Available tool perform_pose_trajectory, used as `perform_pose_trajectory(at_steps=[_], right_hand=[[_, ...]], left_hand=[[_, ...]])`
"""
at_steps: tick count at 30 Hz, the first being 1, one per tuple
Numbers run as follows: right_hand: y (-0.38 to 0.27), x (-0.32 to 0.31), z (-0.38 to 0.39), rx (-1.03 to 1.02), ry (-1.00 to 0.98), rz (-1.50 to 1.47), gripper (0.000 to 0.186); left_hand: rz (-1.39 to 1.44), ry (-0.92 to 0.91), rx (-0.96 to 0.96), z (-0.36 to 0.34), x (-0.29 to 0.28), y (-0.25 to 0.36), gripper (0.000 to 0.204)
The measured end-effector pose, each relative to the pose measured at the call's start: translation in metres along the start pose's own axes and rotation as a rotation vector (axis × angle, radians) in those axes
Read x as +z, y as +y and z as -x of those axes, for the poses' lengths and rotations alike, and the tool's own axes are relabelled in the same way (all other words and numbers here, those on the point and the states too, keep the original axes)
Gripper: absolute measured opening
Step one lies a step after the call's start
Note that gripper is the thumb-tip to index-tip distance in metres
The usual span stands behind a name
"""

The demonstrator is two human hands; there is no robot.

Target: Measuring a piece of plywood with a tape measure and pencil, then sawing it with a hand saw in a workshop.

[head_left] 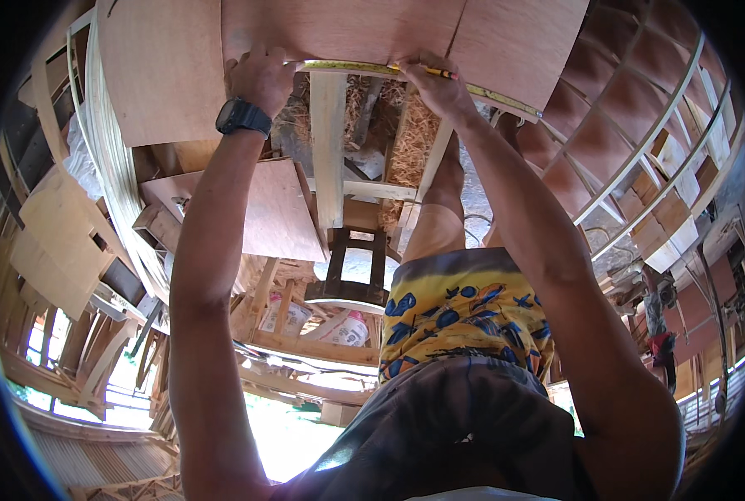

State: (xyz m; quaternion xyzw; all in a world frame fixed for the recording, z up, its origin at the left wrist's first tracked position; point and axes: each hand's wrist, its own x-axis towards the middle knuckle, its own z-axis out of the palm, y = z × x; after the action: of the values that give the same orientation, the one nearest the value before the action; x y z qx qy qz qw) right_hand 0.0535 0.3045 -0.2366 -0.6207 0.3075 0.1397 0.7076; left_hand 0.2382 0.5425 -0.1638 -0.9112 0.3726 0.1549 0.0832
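Because the slim yellow measuring strip (347,66) appears to be steadied mainly by the left hand (261,81), a slack hold there could let it slide along the edge and put a reading out. The slender yellow-and-black pencil (442,73) in the right hand (439,86) lies low over the strip, so a roll of that wrist might nudge the strip or make the tip skid. Ahead of both hands, the broad reddish-tan plywood surface (331,33) could shift if too much weight came onto its near edge; its support is mostly hidden.

As for pose, both arms stretch forward from the body, with the hands well apart. Just ahead of a black wristwatch (243,117), the left hand rests with bent fingers at the plywood's near edge; whether it pinches the strip or merely presses it, I cannot tell. The right hand is closed around the pencil, whose tip points toward the left hand. Between the hands, the strip follows that near edge, then continues rightward past the right hand. Beyond the right hand, a thin dark line (458,27) runs away across the plywood.
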Motion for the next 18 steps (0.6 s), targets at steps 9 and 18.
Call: perform_pose_trajectory(at_steps=[9,18], right_hand=[[0.000,0.004,0.000,0.000,-0.011,0.025,0.029],[-0.002,0.007,0.002,-0.110,-0.022,0.045,0.023]], left_hand=[[-0.006,0.001,-0.004,0.001,0.002,-0.003,0.026],[-0.007,-0.008,-0.011,0.005,0.000,-0.003,0.025]])
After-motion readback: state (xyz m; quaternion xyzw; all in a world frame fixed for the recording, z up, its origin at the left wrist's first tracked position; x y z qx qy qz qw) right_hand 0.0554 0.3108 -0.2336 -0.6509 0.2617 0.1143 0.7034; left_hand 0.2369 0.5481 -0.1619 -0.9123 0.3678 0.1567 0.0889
